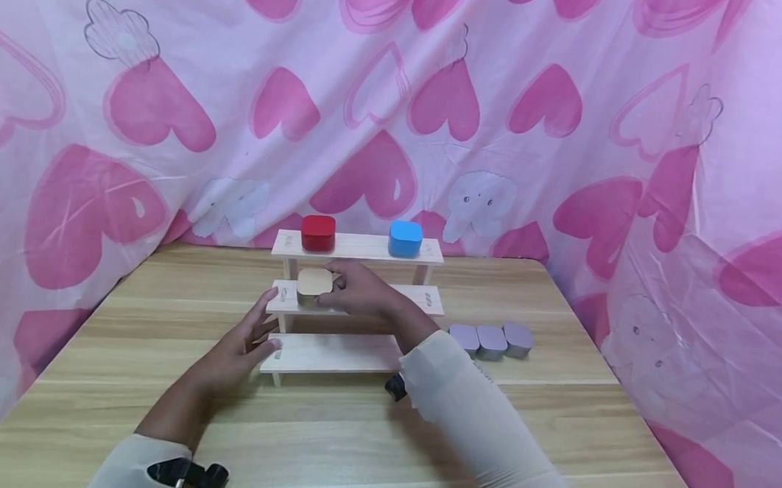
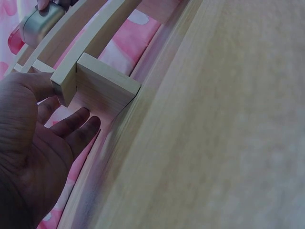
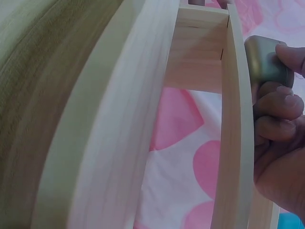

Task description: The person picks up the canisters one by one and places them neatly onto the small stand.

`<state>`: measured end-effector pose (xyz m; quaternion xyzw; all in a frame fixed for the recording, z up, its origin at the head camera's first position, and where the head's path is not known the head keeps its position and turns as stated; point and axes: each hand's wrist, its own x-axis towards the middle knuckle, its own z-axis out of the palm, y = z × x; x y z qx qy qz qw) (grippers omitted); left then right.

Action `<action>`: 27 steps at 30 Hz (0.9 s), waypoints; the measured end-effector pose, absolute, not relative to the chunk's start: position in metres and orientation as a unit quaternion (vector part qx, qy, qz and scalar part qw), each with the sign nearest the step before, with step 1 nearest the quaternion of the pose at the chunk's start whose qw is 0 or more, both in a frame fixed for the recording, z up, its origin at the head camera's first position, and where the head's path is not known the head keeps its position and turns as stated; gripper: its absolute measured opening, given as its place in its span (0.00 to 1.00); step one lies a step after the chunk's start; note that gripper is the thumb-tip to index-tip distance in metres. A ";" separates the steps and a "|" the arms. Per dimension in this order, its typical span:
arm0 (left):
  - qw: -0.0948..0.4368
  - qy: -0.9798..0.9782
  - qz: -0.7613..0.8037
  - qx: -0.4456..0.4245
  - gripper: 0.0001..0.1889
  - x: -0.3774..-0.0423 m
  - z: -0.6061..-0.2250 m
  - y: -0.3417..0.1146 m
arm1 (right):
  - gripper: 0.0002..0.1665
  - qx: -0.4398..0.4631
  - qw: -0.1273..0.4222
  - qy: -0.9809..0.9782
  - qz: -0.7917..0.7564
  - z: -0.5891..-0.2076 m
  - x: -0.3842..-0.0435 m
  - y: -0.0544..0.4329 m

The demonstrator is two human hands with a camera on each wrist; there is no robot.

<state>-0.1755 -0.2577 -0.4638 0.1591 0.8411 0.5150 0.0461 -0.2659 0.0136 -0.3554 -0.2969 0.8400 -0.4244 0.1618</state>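
A three-tier wooden step shelf [image 1: 332, 353] stands on the table. My right hand [image 1: 365, 293] pinches a small gold rounded-square tin [image 1: 314, 281] between thumb and fingers at the left part of the middle tier. In the right wrist view the gold tin [image 3: 263, 59] shows a metallic side, with the thumb on it. My left hand [image 1: 239, 358] is at the shelf's left end, its thumb at the bottom tier and a fingertip by the middle tier. Seen from the left wrist, that hand's [image 2: 45, 143] fingers are spread and the thumb touches the board's end.
On the top tier sit a red tin [image 1: 318, 233] at left and a blue tin [image 1: 405, 239] at right. Three lilac tins [image 1: 491, 341] stand in a row on the wooden table [image 1: 354, 448], right of the shelf. A pink heart-patterned cloth [image 1: 399, 90] hangs behind.
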 end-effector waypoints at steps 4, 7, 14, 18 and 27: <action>0.051 0.841 0.516 0.154 0.49 -0.176 -0.462 -0.258 | 0.31 -0.293 0.165 0.841 -0.425 -0.355 -0.266 0.012; 0.053 0.843 0.513 0.153 0.49 -0.176 -0.462 -0.258 | 0.35 -0.273 0.170 0.848 -0.422 -0.355 -0.265 0.011; 0.057 0.843 0.514 0.146 0.49 -0.178 -0.463 -0.259 | 0.37 -0.257 0.183 0.853 -0.415 -0.354 -0.264 0.010; 0.059 0.842 0.515 0.148 0.49 -0.178 -0.465 -0.259 | 0.29 -0.265 0.189 0.847 -0.419 -0.356 -0.265 0.011; 0.055 0.840 0.517 0.155 0.49 -0.176 -0.465 -0.257 | 0.33 -0.293 0.193 0.831 -0.432 -0.356 -0.267 0.015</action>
